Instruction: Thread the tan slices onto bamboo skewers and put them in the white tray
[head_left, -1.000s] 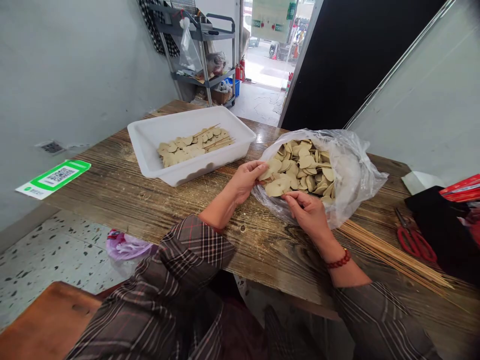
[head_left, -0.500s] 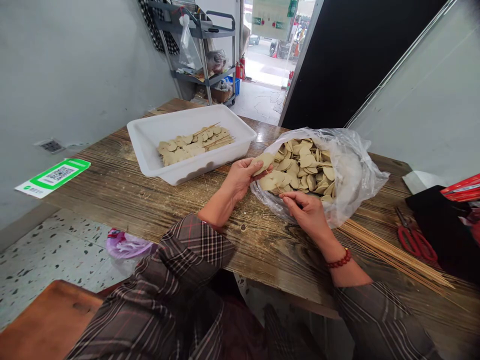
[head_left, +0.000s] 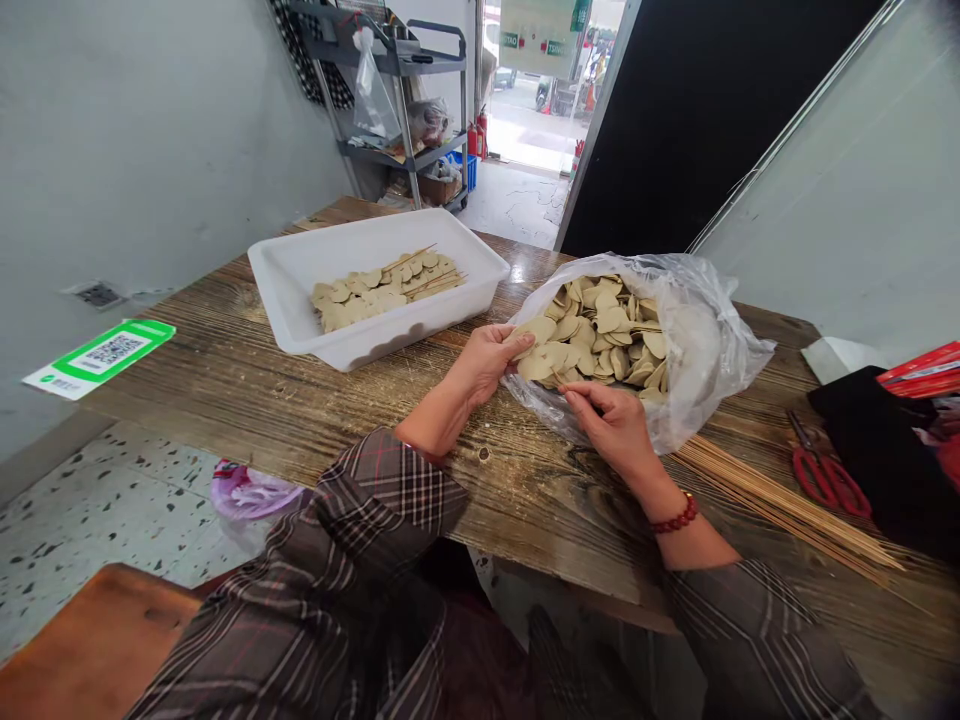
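My left hand (head_left: 484,365) pinches a flat, thin beige slice (head_left: 537,327) at the near left side of the open plastic bag. My right hand (head_left: 611,420) is closed on the lower end of a thin bamboo skewer (head_left: 562,382). Several beige slices (head_left: 549,362) sit at the skewer's far end, overlapping one another; its tip is hidden. Both hands are over the rim of the clear plastic bag (head_left: 697,330), which is full of loose slices (head_left: 615,320) of the same kind. What exactly the slices are, I cannot tell.
To the left, a white plastic tub (head_left: 382,335) holds skewered slices (head_left: 382,288). Bare bamboo skewers (head_left: 787,500) lie right of the bag, beside red-handled scissors (head_left: 829,475) and a black box (head_left: 870,430). A green-edged code card (head_left: 105,355) lies at the table's (head_left: 322,420) left edge.
My left hand has turned a little and drawn slightly back, and the slice it holds is tilted differently. The right hand keeps its grip on the skewer, nearly still.
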